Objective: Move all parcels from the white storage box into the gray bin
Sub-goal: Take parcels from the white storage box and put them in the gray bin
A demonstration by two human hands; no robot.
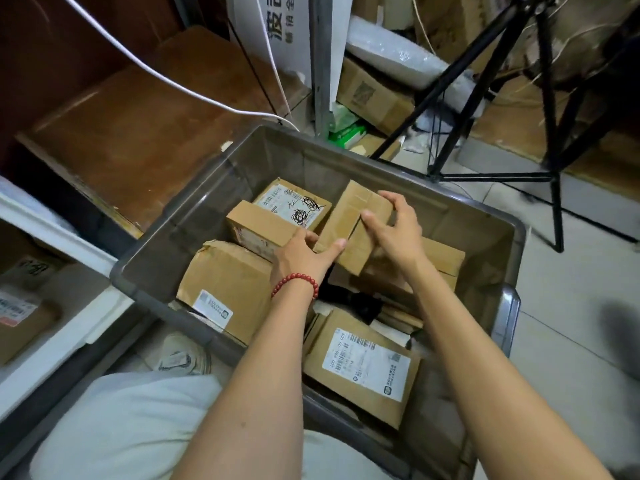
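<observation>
Left hand (pixel 301 258) and right hand (pixel 398 233) grip one parcel (pixel 349 216) — in the gray bin (pixel 304 157).

Left hand (pixel 304 252): red bead bracelet (pixel 295 285), one strand of round beads, at the wrist
Forearms (pixel 485 358): both bare
Legwear: pale grey-white cloth (pixel 121 420), 7 o'clock of the bracelet

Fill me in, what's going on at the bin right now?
A person holds one plain parcel with the left grip and the right grip, low inside the gray bin, seemingly about to set it down. Several labelled parcels already lie in the bin. The white box at the left edge holds at least one more parcel, so the job is not done.
</observation>
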